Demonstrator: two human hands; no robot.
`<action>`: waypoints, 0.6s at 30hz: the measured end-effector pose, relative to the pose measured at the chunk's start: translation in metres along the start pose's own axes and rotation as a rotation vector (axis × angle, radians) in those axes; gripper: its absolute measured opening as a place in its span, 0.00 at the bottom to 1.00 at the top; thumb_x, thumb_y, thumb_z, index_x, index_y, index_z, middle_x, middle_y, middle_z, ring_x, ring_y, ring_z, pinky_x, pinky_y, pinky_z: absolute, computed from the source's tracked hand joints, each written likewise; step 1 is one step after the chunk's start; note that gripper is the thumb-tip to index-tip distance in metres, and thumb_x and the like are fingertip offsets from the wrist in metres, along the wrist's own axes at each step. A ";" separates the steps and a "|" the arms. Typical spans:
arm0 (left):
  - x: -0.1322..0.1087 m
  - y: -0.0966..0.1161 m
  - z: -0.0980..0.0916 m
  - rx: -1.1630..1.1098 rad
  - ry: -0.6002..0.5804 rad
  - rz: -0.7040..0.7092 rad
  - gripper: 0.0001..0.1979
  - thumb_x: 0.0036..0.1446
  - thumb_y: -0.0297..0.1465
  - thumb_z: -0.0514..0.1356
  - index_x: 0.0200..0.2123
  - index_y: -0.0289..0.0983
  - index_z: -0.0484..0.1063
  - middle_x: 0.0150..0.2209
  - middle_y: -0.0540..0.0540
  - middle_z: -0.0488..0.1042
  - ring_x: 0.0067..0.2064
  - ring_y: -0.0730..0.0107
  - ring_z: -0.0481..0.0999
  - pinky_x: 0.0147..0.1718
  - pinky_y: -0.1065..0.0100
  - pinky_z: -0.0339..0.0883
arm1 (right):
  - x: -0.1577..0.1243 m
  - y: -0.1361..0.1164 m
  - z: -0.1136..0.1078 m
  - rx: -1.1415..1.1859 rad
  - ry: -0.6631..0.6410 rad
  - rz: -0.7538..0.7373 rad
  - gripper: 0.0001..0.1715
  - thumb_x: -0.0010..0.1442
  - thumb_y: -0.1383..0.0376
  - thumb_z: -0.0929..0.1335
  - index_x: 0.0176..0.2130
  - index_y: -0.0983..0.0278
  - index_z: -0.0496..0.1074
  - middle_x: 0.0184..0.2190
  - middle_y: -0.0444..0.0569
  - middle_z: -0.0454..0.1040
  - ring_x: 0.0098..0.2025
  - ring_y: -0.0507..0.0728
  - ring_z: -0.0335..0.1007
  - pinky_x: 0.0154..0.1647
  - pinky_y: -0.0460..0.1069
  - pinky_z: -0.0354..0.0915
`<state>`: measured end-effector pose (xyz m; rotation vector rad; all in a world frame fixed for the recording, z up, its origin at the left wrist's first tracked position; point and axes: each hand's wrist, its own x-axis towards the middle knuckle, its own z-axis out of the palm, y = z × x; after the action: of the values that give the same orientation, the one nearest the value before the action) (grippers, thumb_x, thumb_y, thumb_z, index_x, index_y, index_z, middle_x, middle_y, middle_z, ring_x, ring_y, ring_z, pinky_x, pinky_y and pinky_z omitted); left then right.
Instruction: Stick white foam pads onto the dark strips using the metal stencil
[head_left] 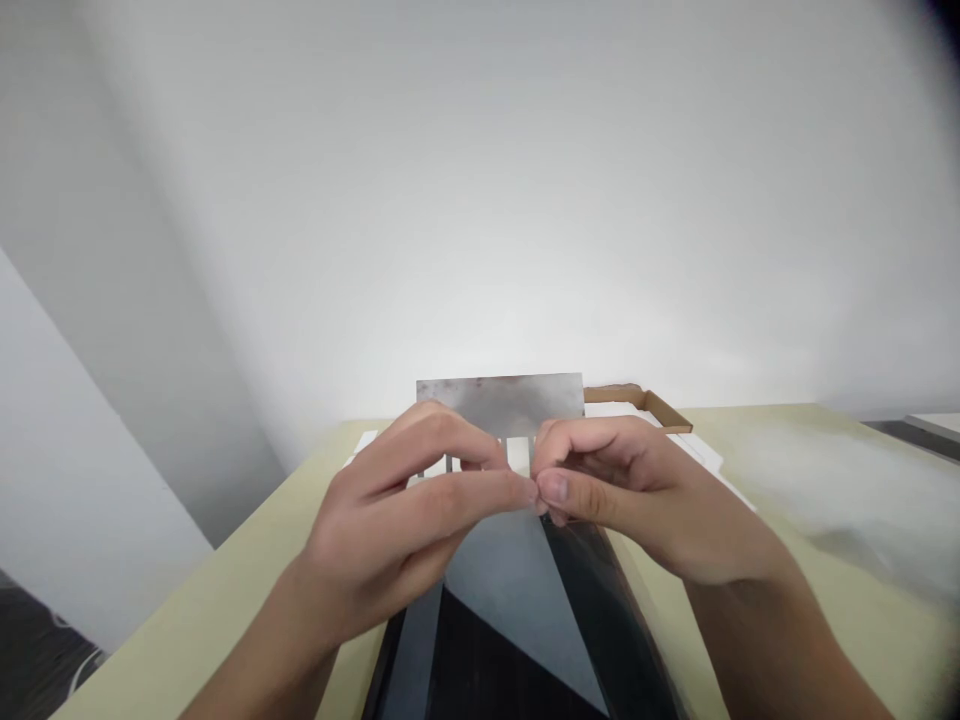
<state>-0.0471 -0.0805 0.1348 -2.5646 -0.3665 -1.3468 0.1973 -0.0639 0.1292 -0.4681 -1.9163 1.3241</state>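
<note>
My left hand [409,505] and my right hand [626,485] meet in front of me, raised over a dark glossy panel [510,660]. Thumbs and fingertips are pinched together and touch at the middle. Whatever lies between them, if anything, is too small or too hidden to name. Just behind the hands, a grey metal-looking plate [501,398] stands upright, with narrow strips and gaps below it partly covered by my fingers. The glossy panel lies beneath my hands and shows a pale reflection.
A shallow brown cardboard box [667,410] with white sheets [701,450] sits behind my right hand. The pale yellow table [225,600] runs back to a white wall [525,200]. Cloudy clear plastic [862,500] is on the right, and a white cable [81,672] hangs at lower left.
</note>
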 end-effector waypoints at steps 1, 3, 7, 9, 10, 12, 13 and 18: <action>0.000 0.000 0.000 0.008 -0.002 0.008 0.22 0.60 0.09 0.59 0.50 0.38 0.78 0.42 0.45 0.76 0.40 0.67 0.74 0.36 0.61 0.68 | 0.001 -0.001 0.000 0.019 -0.006 -0.001 0.12 0.69 0.58 0.75 0.36 0.62 0.78 0.28 0.42 0.68 0.31 0.50 0.59 0.32 0.48 0.55; 0.001 0.002 0.000 0.018 0.000 0.012 0.22 0.60 0.09 0.59 0.49 0.38 0.77 0.42 0.45 0.76 0.40 0.67 0.74 0.36 0.61 0.68 | 0.002 -0.002 0.002 0.062 -0.012 -0.013 0.14 0.70 0.57 0.74 0.35 0.63 0.77 0.28 0.43 0.70 0.32 0.51 0.62 0.33 0.48 0.58; 0.005 0.004 0.000 0.033 -0.008 -0.015 0.21 0.61 0.09 0.56 0.47 0.40 0.73 0.40 0.47 0.76 0.39 0.68 0.73 0.35 0.62 0.69 | 0.003 -0.002 0.003 0.081 -0.019 -0.032 0.14 0.70 0.57 0.74 0.36 0.64 0.77 0.28 0.44 0.70 0.32 0.51 0.63 0.32 0.48 0.59; 0.006 0.005 0.001 0.036 -0.022 -0.026 0.21 0.62 0.09 0.54 0.46 0.40 0.72 0.40 0.48 0.74 0.40 0.69 0.73 0.35 0.63 0.69 | 0.002 -0.003 0.003 0.068 -0.009 -0.039 0.14 0.71 0.57 0.73 0.36 0.64 0.76 0.28 0.43 0.70 0.32 0.51 0.63 0.32 0.48 0.59; 0.006 0.005 0.001 0.040 -0.021 -0.029 0.21 0.62 0.09 0.54 0.46 0.40 0.72 0.41 0.48 0.73 0.40 0.70 0.73 0.36 0.63 0.70 | 0.001 -0.003 0.002 0.065 -0.003 -0.045 0.14 0.72 0.57 0.72 0.37 0.64 0.76 0.28 0.44 0.70 0.32 0.51 0.64 0.33 0.48 0.60; 0.005 0.005 0.001 0.058 0.002 -0.020 0.21 0.62 0.09 0.54 0.45 0.40 0.72 0.44 0.47 0.71 0.43 0.70 0.74 0.37 0.63 0.71 | -0.002 -0.005 0.001 0.058 0.007 -0.051 0.14 0.75 0.57 0.70 0.39 0.63 0.74 0.29 0.44 0.72 0.33 0.51 0.68 0.36 0.48 0.63; 0.004 0.006 0.001 0.073 0.015 -0.022 0.21 0.62 0.09 0.54 0.45 0.40 0.72 0.46 0.46 0.70 0.45 0.69 0.74 0.39 0.63 0.71 | -0.004 -0.005 0.001 0.049 0.011 -0.056 0.13 0.76 0.58 0.68 0.39 0.63 0.73 0.29 0.43 0.73 0.32 0.50 0.69 0.37 0.49 0.64; -0.001 0.011 0.002 0.179 0.073 -0.051 0.23 0.60 0.09 0.55 0.42 0.44 0.75 0.50 0.47 0.68 0.48 0.67 0.74 0.41 0.60 0.72 | -0.018 -0.009 -0.002 -0.019 0.086 -0.103 0.14 0.78 0.57 0.66 0.39 0.60 0.70 0.23 0.37 0.67 0.23 0.48 0.65 0.33 0.49 0.63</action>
<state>-0.0428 -0.0902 0.1326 -2.3689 -0.5173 -1.3550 0.2116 -0.0776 0.1310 -0.4233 -1.8578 1.2023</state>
